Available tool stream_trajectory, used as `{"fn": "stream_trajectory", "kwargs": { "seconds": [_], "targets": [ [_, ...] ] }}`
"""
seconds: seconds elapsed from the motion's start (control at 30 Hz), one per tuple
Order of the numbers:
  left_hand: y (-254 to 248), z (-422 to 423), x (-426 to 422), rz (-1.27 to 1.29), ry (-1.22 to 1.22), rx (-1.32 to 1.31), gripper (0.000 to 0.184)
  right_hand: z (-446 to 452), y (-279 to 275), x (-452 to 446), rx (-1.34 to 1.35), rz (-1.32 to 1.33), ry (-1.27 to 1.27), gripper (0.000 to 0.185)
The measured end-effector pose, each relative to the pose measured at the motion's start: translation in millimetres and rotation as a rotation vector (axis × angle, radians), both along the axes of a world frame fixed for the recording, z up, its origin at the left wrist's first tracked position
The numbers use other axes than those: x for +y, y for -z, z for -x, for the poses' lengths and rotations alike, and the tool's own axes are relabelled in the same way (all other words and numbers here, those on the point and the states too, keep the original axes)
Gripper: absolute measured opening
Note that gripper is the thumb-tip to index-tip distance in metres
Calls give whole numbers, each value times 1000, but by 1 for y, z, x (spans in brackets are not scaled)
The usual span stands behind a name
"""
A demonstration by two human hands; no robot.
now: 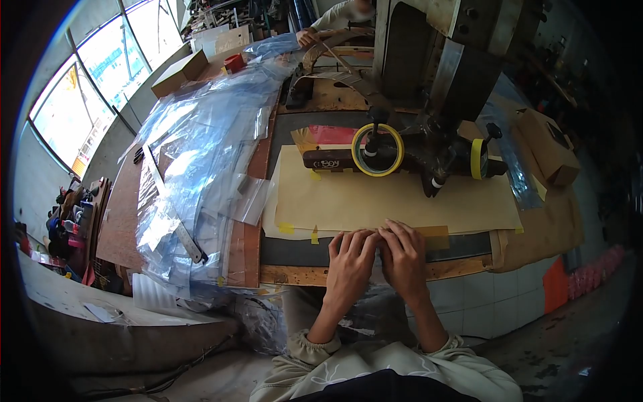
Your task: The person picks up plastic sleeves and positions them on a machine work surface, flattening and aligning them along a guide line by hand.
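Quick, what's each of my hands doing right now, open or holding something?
Left hand: fingers bent at the near edge of the tan sheet; grip can't be told.
Right hand: same, close beside it.

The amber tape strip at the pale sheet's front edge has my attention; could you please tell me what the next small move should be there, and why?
I would probably slide the right hand a little rightward and press along the amber tape strip. It appears to straddle the front edge of the pale sheet, just beside that hand, and no fingers visibly cover its right end.
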State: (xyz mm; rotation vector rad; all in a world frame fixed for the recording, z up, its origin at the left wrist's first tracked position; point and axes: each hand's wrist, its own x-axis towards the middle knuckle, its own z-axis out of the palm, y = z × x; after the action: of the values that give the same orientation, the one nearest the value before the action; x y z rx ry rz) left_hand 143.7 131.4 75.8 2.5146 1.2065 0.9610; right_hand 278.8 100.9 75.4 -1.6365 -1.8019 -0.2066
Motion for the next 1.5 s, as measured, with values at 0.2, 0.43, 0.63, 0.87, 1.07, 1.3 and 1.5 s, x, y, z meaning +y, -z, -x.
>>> {"fn": "stream_trajectory", "kwargs": {
  "seconds": [0.2,0.43,0.63,0.87,1.07,1.3,1.5],
  "targets": [
    [-1,0,-2,78,-28,-47,35,1,-2,-1,29,6,-11,19],
    [-2,2,-2,17,-56,-11,30,3,-4,-2,41,2,-16,22],
    [0,1,-1,-9,-68,-40,28,-1,0,-2,50,31,7,24],
    [0,2,-1,-24,-47,-42,24,-3,2,-2,50,34,14,21],
    [2,1,-1,-40,-58,-48,20,0,5,-3,84,11,68,21],
    [4,0,0,-51,-83,-58,13,1,-1,-7,125,49,246,25],
    [3,-1,-1,-11,-73,-71,15,-5,5,-9,143,-68,14,19]
  ]
}}
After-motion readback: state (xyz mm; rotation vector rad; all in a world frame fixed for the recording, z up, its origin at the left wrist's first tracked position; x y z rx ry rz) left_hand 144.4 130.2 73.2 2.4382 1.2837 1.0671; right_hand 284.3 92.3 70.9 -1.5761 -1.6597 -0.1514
